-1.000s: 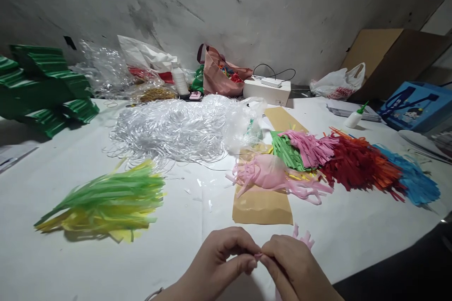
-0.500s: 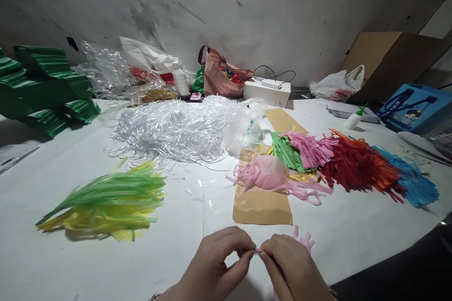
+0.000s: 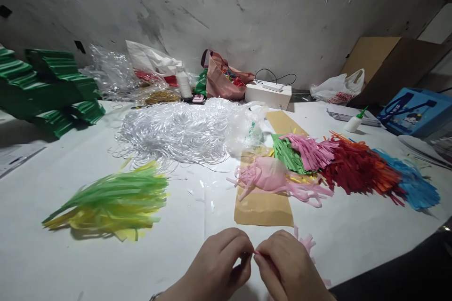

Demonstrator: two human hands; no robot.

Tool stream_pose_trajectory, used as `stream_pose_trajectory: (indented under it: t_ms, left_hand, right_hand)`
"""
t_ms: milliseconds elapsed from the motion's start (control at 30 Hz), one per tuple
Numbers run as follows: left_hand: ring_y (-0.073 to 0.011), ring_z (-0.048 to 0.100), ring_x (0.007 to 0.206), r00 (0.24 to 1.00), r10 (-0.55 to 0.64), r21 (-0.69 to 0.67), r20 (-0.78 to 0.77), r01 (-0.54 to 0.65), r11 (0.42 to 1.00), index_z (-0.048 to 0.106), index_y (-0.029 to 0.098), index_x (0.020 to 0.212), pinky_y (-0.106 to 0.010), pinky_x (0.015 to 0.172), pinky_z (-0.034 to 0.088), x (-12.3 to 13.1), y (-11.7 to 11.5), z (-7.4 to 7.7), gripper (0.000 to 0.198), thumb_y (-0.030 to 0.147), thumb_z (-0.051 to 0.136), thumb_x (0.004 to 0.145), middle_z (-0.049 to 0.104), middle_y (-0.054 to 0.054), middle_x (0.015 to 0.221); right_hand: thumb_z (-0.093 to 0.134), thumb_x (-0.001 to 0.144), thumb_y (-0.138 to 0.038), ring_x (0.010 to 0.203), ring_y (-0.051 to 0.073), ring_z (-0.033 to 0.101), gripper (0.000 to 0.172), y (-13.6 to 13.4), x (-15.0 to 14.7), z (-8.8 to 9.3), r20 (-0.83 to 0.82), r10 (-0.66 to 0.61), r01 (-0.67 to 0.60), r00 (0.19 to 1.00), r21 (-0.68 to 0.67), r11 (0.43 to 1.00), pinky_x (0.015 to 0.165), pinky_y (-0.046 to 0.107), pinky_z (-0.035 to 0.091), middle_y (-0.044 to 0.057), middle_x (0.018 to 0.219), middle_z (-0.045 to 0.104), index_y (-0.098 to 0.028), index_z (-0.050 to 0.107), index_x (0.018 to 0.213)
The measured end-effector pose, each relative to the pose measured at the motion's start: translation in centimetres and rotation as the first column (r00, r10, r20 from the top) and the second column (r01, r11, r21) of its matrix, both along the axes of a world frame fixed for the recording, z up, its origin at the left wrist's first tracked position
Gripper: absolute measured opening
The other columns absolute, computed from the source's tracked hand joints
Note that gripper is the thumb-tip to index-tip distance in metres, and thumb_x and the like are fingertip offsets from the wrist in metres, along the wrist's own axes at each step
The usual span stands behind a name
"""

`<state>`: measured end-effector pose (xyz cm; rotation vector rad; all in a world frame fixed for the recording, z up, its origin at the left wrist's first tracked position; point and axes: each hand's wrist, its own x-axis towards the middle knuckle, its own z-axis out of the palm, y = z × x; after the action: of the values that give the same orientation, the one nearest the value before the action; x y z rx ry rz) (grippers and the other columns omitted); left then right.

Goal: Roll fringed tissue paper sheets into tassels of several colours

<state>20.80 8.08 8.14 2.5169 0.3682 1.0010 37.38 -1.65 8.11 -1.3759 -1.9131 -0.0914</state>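
My left hand (image 3: 222, 261) and my right hand (image 3: 287, 263) meet at the front of the table, thumbs and fingertips pinched together. A thin twisted bit of a pink paper tassel (image 3: 306, 243) shows between the fingertips; its fringed strips stick out past my right hand, and the rest is hidden under it. Just beyond the hands, a brown paper strip (image 3: 263, 214) lies flat with a loose bunch of pink fringed paper (image 3: 268, 174) across it. Off to the left rests a green and yellow paper tassel (image 3: 113, 200).
Silvery string (image 3: 176, 131) is heaped mid-table. On the right lie red fringed paper (image 3: 360, 164), blue fringed paper (image 3: 416, 181) and a glue bottle (image 3: 354, 123). Green stacks (image 3: 52, 84) stand at left; a pink bag (image 3: 221, 80) and white box (image 3: 268, 96) sit by the wall.
My fingertips have come closer together, so less of the pink twist shows between them. The whole view has shifted slightly; the things on the table lie as before.
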Motion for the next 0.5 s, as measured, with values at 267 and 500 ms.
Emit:
stream_pose_trajectory:
  t_ms: [267,500]
  left_hand:
    - [-0.0120,0.058,0.057,1.000,0.017,-0.007,0.006,-0.016,1.000,0.046,0.024,0.088,-0.018,0.052,0.045,-1.3,-0.3,0.9,0.028,-0.002,0.047,0.077,0.061,0.000,0.070]
    - [-0.0124,0.060,0.062,0.994,-0.105,-0.369,-0.033,0.086,0.925,0.060,0.021,0.089,-0.018,0.057,0.047,-3.4,-1.0,0.3,0.017,0.007,0.051,0.086,0.066,-0.002,0.073]
  right_hand:
    - [0.042,0.102,-0.019,0.056,0.013,0.054,0.022,-0.6,0.1,-0.4,0.038,-0.036,0.037,0.999,-0.003,0.999,0.056,0.027,0.037,-0.003,0.063,0.056,-0.022,0.049,0.082]
    - [0.046,0.099,-0.020,0.052,0.013,0.056,0.023,0.1,-1.6,-2.6,0.073,-0.019,0.015,0.997,0.046,0.999,0.054,0.026,0.043,-0.003,0.058,0.055,-0.024,0.050,0.078]
